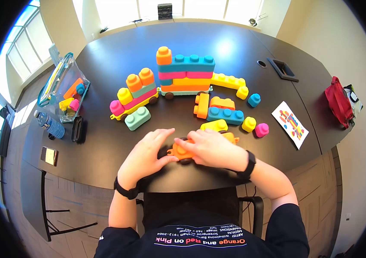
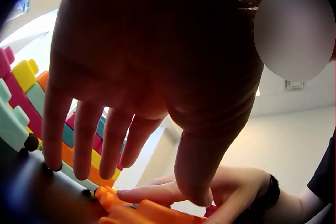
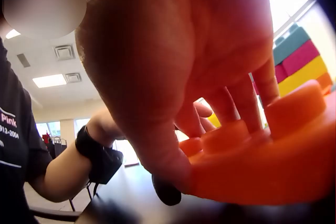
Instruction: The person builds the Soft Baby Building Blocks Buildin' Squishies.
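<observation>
An orange wheeled toy-train base (image 1: 180, 151) with studs on top stands near the table's front edge. My right hand (image 1: 217, 149) grips it from above, thumb on the near side and fingers across the far side in the right wrist view; the hand hides much of its middle. At the base's left end is my left hand (image 1: 145, 151), its fingers straight and spread, the thumb tip close against that end. Just behind the right hand lies a yellow block (image 1: 214, 125). A mint block (image 1: 138, 118) is beyond the left hand.
Behind stand a tall block-built wagon (image 1: 186, 69) and a lower yellow-based wagon (image 1: 138, 102). A blue block (image 1: 225, 116) and several loose blocks lie right of centre. A picture card (image 1: 290, 124) is farther right; a water bottle (image 1: 50, 124) and a clear bag (image 1: 65, 86) stand left.
</observation>
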Demonstrator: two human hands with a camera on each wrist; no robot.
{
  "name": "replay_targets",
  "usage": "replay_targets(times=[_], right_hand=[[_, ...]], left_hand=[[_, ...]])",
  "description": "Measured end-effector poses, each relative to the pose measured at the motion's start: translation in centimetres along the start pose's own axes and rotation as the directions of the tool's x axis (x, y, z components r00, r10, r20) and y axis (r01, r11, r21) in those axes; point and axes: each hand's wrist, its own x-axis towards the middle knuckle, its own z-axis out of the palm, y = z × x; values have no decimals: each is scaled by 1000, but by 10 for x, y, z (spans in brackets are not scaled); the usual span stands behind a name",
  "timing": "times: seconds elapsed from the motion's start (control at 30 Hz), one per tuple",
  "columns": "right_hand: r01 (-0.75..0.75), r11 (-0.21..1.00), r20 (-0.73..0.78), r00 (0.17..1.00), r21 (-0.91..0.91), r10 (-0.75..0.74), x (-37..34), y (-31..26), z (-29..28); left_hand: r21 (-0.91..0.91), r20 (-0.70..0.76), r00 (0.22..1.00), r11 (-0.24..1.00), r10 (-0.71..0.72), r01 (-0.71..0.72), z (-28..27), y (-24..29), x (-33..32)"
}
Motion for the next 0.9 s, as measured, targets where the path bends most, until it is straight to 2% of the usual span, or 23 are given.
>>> replay_targets(times=[0.07, 0.2, 0.27, 0.4, 0.5, 0.6, 0.8, 0.9], right_hand=[[-4, 1000, 34, 999, 0, 4, 4, -8, 16], [-46, 999, 81, 996, 11, 45, 10, -14, 25], [-99, 991, 91, 992, 92, 90, 11, -15, 26], [-81, 975, -1, 997, 208, 83, -7, -3, 2], [-203, 958, 24, 979, 203, 202, -32, 6, -18], [-310, 932, 76, 951, 187, 300, -54, 17, -22], [-279, 904, -70, 946, 325, 317, -73, 28, -14], [-307, 873, -56, 934, 379, 353, -73, 28, -14]], left_hand=[[4, 89, 995, 999, -45, 44, 8, 0, -2], [16, 137, 985, 995, -101, 100, 20, -1, -1], [10, 145, 985, 995, -95, 94, 23, -1, 1], [46, 182, 975, 992, -124, 118, 23, 6, 3], [61, 219, 969, 993, -115, 105, 28, 0, 5], [75, 190, 978, 995, -84, 71, 28, 0, 7], [66, 170, 982, 996, -78, 68, 30, 0, 11], [76, 167, 983, 995, -75, 63, 32, -1, 11]])
